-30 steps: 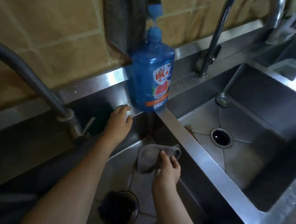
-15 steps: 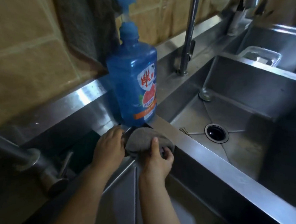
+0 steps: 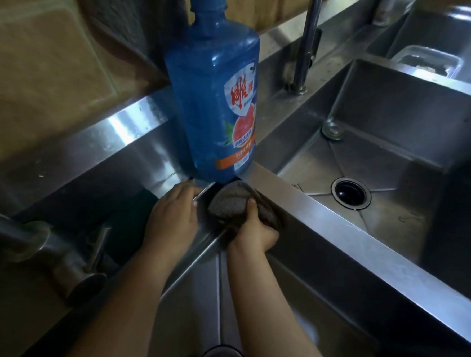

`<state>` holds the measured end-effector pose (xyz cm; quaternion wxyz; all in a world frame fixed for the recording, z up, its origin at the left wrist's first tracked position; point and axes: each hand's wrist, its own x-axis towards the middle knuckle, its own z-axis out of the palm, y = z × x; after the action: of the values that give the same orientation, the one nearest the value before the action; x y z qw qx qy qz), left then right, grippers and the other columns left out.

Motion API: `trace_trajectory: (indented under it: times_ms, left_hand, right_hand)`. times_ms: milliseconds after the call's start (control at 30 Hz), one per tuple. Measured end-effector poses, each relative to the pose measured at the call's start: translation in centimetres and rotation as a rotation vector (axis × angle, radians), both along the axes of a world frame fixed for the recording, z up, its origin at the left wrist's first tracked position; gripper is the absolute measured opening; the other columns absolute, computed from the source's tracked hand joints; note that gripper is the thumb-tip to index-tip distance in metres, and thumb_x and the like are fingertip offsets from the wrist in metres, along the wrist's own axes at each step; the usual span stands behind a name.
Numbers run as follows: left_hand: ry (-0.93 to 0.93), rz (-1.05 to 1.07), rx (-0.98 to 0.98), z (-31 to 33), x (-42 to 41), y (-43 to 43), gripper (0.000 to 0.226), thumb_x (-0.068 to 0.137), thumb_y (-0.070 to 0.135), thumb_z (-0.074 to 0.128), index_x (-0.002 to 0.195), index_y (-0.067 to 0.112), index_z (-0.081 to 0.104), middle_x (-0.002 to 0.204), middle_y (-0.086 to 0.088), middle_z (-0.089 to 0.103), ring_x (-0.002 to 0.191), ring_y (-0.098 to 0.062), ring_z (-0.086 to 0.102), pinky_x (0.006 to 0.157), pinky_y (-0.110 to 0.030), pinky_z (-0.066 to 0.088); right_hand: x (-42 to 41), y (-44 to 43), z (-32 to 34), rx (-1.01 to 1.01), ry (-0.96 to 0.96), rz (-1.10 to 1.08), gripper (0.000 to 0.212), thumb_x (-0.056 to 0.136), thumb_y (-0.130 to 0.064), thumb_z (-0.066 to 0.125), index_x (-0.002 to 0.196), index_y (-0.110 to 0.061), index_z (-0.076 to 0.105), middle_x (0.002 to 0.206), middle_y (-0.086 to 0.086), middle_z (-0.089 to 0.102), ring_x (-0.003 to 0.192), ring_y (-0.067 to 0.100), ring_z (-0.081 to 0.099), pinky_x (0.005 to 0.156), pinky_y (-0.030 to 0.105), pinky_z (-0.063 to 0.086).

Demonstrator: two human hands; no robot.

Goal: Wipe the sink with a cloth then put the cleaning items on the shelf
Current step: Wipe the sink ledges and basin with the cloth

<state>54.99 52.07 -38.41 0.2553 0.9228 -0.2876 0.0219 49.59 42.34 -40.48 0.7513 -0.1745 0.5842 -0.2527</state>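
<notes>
A grey cloth (image 3: 229, 205) is pressed into the far corner of the left steel sink basin (image 3: 197, 296), just below a tall blue dish soap bottle (image 3: 215, 96) standing on the rim. My right hand (image 3: 252, 231) grips the cloth, thumb on top and fingers curled round it. My left hand (image 3: 172, 219) rests on the back rim of the basin beside the cloth, fingers bent over the edge near the bottle's base.
A steel divider (image 3: 328, 222) separates the left basin from the right basin (image 3: 379, 153) with its drain (image 3: 350, 193). A tap (image 3: 307, 36) stands behind it, another tap (image 3: 25, 232) at the left. A clear container (image 3: 428, 60) sits at the far right. A dark cloth (image 3: 137, 27) hangs on the tiled wall.
My right hand has carried the cloth up from the basin floor into the far corner under the bottle. My view has moved closer, and my left hand stays on the rim.
</notes>
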Motion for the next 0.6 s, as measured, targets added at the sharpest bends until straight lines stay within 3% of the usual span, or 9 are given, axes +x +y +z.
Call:
trace_trajectory:
  times_ms: [300,367,467,533,600]
  left_hand:
    - [0.043,0.008,0.016,0.2,0.0,-0.1,0.026,0.088,0.002,0.05,0.113,0.001,0.057,0.127,-0.017,0.053,0.116,-0.035,0.05,0.096,-0.041,0.038]
    - [0.046,0.013,0.024,0.2,-0.1,-0.2,0.027,0.089,0.003,0.049,0.115,0.002,0.056,0.129,-0.016,0.052,0.118,-0.034,0.048,0.097,-0.04,0.036]
    - [0.057,0.011,0.044,0.3,-0.2,-0.1,0.029,0.091,0.005,0.047,0.119,0.004,0.053,0.133,-0.013,0.049,0.121,-0.031,0.046,0.099,-0.037,0.035]
    - [0.069,0.009,0.053,0.4,-0.3,-0.1,0.029,0.091,0.006,0.047,0.12,0.004,0.053,0.134,-0.012,0.048,0.121,-0.031,0.045,0.099,-0.037,0.035]
    - [0.075,0.007,0.055,0.5,-0.3,-0.1,0.03,0.091,0.006,0.048,0.12,0.004,0.053,0.133,-0.013,0.049,0.12,-0.031,0.046,0.098,-0.038,0.035]
  right_hand:
    - [-1.3,-1.0,0.7,-0.026,0.031,-0.05,0.058,0.073,-0.017,0.077,0.123,-0.002,0.05,0.125,0.014,0.058,0.108,0.029,0.059,0.091,0.036,0.049]
    - [-2.1,-1.4,0.6,-0.056,0.049,-0.078,0.05,0.074,-0.016,0.076,0.116,0.0,0.053,0.119,0.015,0.06,0.1,0.028,0.061,0.086,0.035,0.05]
    - [-4.0,-2.0,-0.1,-0.091,0.091,-0.106,0.034,0.072,-0.019,0.078,0.093,-0.005,0.055,0.1,0.013,0.064,0.087,0.027,0.062,0.087,0.045,0.052]
    - [-5.5,-2.3,-0.5,-0.116,0.13,-0.116,0.032,0.071,-0.023,0.08,0.083,-0.008,0.054,0.084,0.005,0.062,0.083,0.025,0.062,0.086,0.05,0.052]
    - [-6.8,-2.5,-0.6,-0.139,0.165,-0.129,0.032,0.071,-0.025,0.08,0.08,-0.01,0.053,0.081,0.002,0.06,0.084,0.023,0.061,0.087,0.049,0.052]
